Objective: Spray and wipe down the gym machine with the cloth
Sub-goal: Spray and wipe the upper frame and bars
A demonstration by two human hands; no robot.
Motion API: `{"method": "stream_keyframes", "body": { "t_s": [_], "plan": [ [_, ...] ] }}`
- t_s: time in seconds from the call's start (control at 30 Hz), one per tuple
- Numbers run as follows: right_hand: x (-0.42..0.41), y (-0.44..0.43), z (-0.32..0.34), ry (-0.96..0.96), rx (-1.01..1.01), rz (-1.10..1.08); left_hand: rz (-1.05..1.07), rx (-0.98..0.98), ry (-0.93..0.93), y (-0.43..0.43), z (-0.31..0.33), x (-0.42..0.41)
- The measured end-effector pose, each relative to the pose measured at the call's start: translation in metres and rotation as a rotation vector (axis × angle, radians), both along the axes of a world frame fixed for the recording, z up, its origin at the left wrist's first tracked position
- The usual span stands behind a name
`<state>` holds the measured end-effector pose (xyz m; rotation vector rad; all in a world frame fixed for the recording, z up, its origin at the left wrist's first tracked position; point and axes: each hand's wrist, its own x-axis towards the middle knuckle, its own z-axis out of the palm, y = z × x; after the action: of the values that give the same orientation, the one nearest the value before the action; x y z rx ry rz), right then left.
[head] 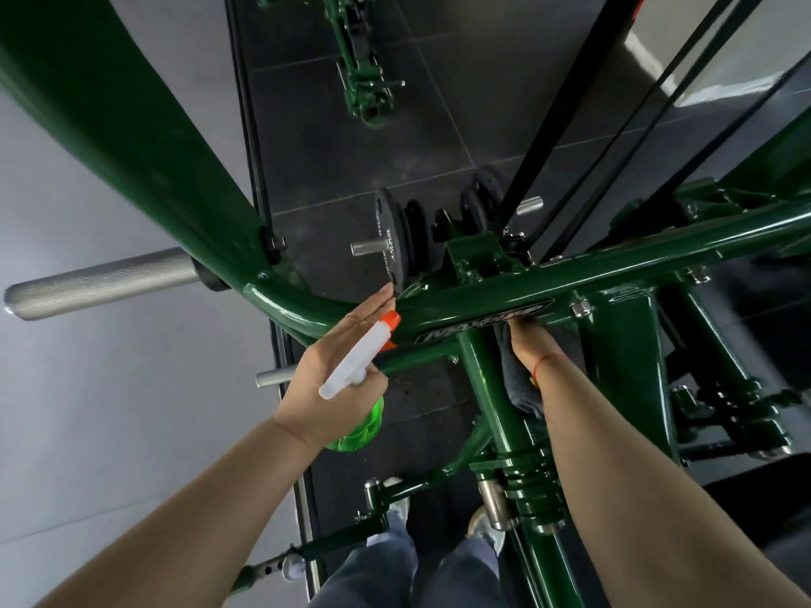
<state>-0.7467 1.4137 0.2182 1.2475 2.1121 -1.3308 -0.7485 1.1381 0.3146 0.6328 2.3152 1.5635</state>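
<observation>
The dark green gym machine fills the view, its cross tube running from lower left to upper right with a black name plate on it. My left hand grips a green spray bottle with a white head and orange nozzle, the nozzle close to the tube left of the plate. My right hand presses a dark grey cloth against the tube just under the plate. The cloth hangs down beside my wrist, and its upper part is hidden by the hand.
Black weight plates sit on pegs behind the tube. A bare steel sleeve sticks out at left. Black cables rise at upper right. My shoes stand on dark tiles among the frame's lower bars. A grey wall is on the left.
</observation>
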Motion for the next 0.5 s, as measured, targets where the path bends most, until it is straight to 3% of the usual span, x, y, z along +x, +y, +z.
{"method": "stream_keyframes", "body": {
  "t_s": [0.2,0.3,0.5],
  "plan": [
    [-0.004,0.001,-0.008,-0.037,-0.016,-0.094,-0.023,-0.024,0.006,-0.002,-0.001,-0.001],
    [0.019,0.001,-0.008,-0.209,0.018,0.033,-0.026,-0.012,0.006,-0.004,-0.004,-0.002],
    [0.051,-0.006,0.002,-0.323,0.082,0.134,-0.037,0.057,-0.066,-0.003,-0.004,-0.002]
  ]
}}
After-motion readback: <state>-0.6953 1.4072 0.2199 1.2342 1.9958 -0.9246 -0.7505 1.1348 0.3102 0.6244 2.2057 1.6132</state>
